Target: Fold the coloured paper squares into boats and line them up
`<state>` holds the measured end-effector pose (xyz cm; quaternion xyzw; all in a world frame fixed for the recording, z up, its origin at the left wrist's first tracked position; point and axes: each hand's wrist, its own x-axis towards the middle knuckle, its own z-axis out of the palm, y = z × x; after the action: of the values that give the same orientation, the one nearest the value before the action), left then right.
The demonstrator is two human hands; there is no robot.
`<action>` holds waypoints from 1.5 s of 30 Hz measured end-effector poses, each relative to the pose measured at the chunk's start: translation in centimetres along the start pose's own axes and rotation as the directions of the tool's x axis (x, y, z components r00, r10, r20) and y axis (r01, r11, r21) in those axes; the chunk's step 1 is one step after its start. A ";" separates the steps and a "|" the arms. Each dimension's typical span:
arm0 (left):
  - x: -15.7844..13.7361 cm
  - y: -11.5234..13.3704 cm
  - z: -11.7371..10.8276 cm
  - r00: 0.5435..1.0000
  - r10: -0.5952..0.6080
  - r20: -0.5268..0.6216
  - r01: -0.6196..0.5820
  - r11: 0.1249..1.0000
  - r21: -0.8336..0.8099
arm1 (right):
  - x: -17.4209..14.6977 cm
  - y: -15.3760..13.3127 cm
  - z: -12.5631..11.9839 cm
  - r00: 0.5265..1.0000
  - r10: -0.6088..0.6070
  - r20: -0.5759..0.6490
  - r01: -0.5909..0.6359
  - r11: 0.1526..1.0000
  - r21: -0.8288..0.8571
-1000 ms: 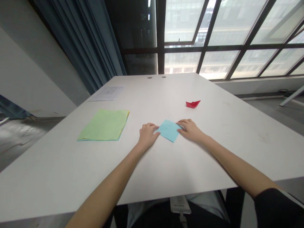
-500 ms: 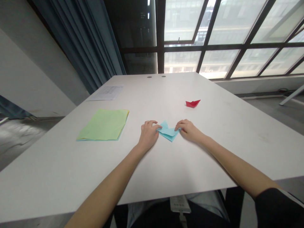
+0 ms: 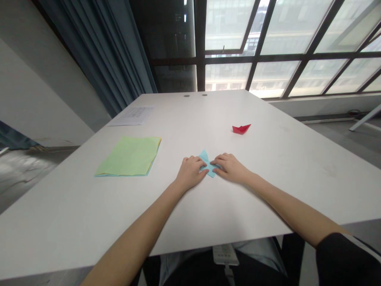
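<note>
A small folded sheet of light blue origami paper (image 3: 210,168) lies on the white table, one pointed corner sticking up at its far side. My left hand (image 3: 192,170) grips its left part, thumb and fingers closed on the paper. From the right, my right hand (image 3: 229,167) holds the other part, its thumb at the near edge and fingers on top. The hands cover both ends of the paper. Beyond my right hand sits a red folded paper boat (image 3: 241,129), touched by neither hand.
On the left of the white table (image 3: 190,214) lies a stack of coloured paper (image 3: 129,156), light green on top. Behind it is a printed sheet (image 3: 131,116). A blue curtain (image 3: 119,51) and windows stand past the far edge. A white device (image 3: 225,254) is at my lap.
Both hands have come closer together over the blue paper and now cover more of it. The thumbs have shifted to its near side. The red boat stays put.
</note>
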<state>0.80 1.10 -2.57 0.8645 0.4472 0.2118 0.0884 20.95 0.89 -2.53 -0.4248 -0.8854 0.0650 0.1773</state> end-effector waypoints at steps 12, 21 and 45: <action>-0.1 -1.2 -0.2 0.971 -0.221 -0.094 0.230 0.967 0.107 | -0.3 -0.1 -0.3 0.999 0.034 0.035 -0.033 0.999 -0.022; 0.1 -0.9 -0.4 0.995 -0.069 -0.067 0.074 0.994 0.085 | -0.3 0.0 -0.2 0.998 0.062 0.030 -0.061 0.997 -0.056; 0.1 -0.3 0.1 0.996 -0.087 0.001 0.086 0.984 0.153 | -0.5 -0.2 -0.6 0.969 -0.238 0.061 0.233 0.969 0.082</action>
<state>0.71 1.34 -2.77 0.8493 0.4989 0.1695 0.0328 21.35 0.31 -2.04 -0.3073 -0.9322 0.0914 0.1681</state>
